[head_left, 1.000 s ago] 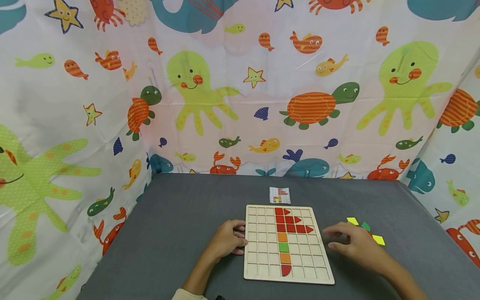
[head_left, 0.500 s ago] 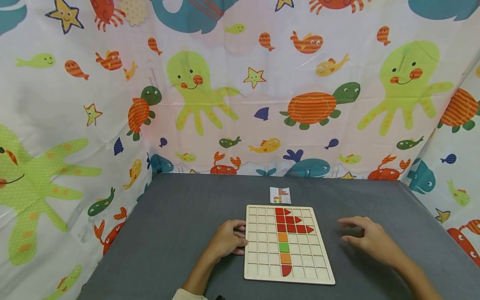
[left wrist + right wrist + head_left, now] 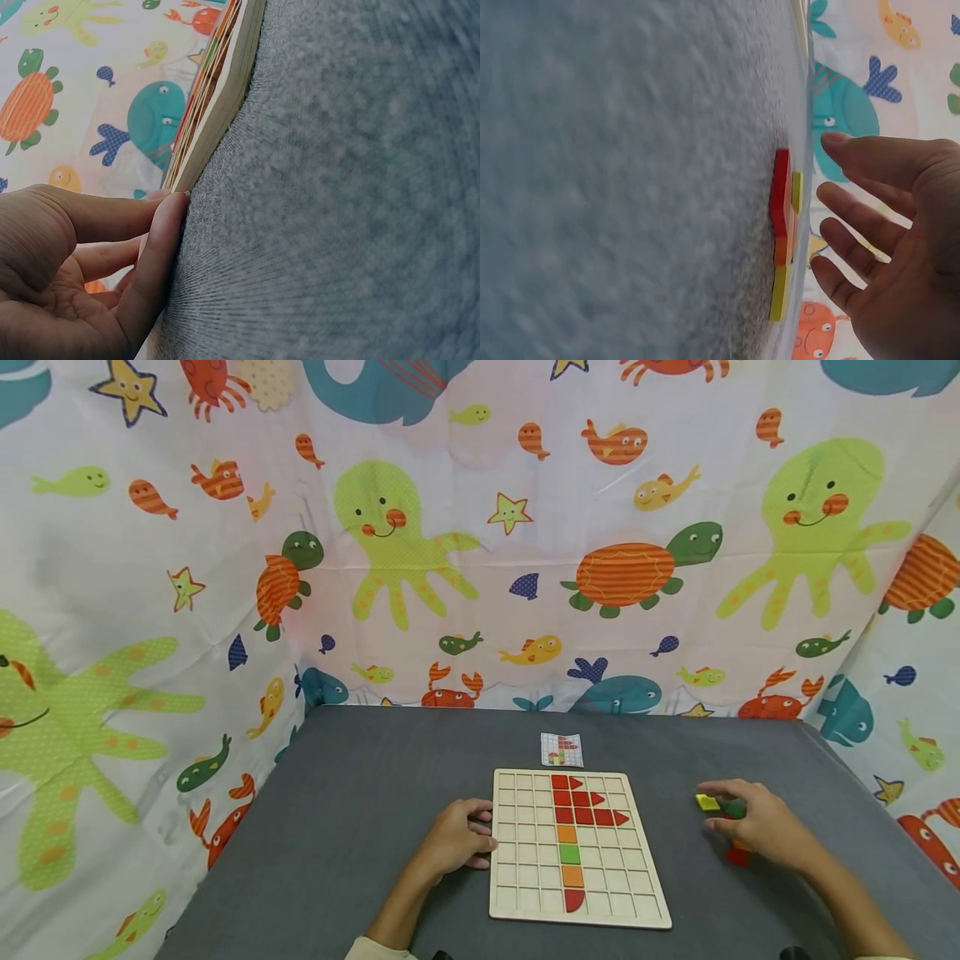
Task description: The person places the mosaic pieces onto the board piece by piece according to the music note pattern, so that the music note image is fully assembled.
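Observation:
A light wooden grid board (image 3: pixel 525 860) lies on the table. Red squares and triangles (image 3: pixel 581 816) fill part of its three far rows. Below them, one column holds an orange square (image 3: pixel 567 834), a green square (image 3: pixel 570 854), another orange square and a red rounded piece (image 3: pixel 573 900). My left hand (image 3: pixel 453 839) pinches the board's left edge between thumb and forefinger. My right hand (image 3: pixel 761 827) hovers, fingers apart, over loose pieces right of the board. Among them show a yellow piece (image 3: pixel 707 802), a green piece (image 3: pixel 735 809) and a red piece (image 3: pixel 738 857); the hand hides others.
A small printed card (image 3: pixel 562 750) with a coloured grid pattern lies just beyond the board. Grey cloth covers the table (image 3: pixel 375 777). A curtain (image 3: pixel 480 568) printed with sea animals hangs along the back and sides.
My right hand has shifted right, away from the board, and now stands over the loose pieces, with red and orange ones showing beneath it. The left hand and board stay put.

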Tool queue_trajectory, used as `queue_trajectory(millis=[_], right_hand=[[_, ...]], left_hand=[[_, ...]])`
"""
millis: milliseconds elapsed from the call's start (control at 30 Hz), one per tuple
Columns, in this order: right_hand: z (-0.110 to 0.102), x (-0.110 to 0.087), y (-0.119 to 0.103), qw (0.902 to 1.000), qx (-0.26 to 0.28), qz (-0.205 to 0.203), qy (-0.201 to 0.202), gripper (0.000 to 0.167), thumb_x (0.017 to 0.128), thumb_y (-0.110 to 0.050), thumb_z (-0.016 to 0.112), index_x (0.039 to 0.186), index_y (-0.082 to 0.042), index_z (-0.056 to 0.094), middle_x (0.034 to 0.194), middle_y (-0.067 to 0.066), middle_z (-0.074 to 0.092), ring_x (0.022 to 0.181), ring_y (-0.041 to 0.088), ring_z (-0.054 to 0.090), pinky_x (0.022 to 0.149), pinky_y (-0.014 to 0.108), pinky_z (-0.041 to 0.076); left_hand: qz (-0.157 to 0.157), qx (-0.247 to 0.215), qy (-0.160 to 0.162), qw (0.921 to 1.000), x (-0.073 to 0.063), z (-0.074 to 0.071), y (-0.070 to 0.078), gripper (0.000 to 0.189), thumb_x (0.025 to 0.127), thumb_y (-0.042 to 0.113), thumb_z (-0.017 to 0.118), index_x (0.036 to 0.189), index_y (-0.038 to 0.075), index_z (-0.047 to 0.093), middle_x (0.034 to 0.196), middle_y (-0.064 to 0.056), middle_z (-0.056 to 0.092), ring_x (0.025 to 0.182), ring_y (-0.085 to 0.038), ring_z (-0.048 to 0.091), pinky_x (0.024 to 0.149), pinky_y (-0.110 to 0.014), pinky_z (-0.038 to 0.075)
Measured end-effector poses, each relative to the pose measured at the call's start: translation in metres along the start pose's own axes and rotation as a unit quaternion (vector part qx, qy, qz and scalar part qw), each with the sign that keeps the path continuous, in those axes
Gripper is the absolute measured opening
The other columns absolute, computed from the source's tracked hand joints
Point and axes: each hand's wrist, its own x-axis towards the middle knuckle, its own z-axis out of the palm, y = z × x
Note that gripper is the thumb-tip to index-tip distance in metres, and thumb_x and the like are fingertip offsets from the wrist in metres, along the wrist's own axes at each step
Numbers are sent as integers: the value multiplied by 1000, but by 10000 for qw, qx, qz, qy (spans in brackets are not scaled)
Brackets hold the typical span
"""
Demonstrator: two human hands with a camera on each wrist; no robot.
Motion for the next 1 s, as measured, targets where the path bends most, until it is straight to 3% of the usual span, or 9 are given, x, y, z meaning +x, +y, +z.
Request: queue_trajectory(millis=[367, 600, 767, 1000], right_hand=[[-7, 7, 13, 9995, -17, 38, -323, 50, 90, -20, 85, 132, 2, 69, 128, 23, 69, 112, 41, 64, 94, 72, 53], [-7, 11, 16, 9991, -81, 61, -417, 37, 91, -18, 84, 123, -2, 75, 118, 16, 72, 101, 29, 64, 87, 59, 62], [-6, 12, 19, 9991, -129, -3, -395, 34, 91, -18, 83, 120, -3, 77, 115, 13, 73, 100, 28, 64, 86, 58, 62], [-7, 14, 18, 9987, -263, 49, -437, 31, 91, -17, 83, 117, -1, 78, 108, 9, 74, 95, 25, 65, 79, 41, 60]], left_hand=[[14, 6, 16, 10000, 0, 0, -1, 62, 86, -10, 78, 144, -6, 58, 128, -18, 62, 98, -22, 68, 62, -38, 67], [20, -19, -7, 10000, 0, 0, -1, 62, 86, -10, 78, 145, -6, 57, 129, -18, 61, 98, -22, 67, 62, -38, 67], [32, -22, -37, 10000, 1, -1, -2, 62, 86, -10, 77, 145, -6, 57, 129, -18, 62, 98, -22, 68, 62, -38, 67], [25, -67, -11, 10000, 1, -1, -1, 62, 85, -11, 78, 144, -6, 58, 128, -18, 62, 96, -21, 68, 62, -38, 67]])
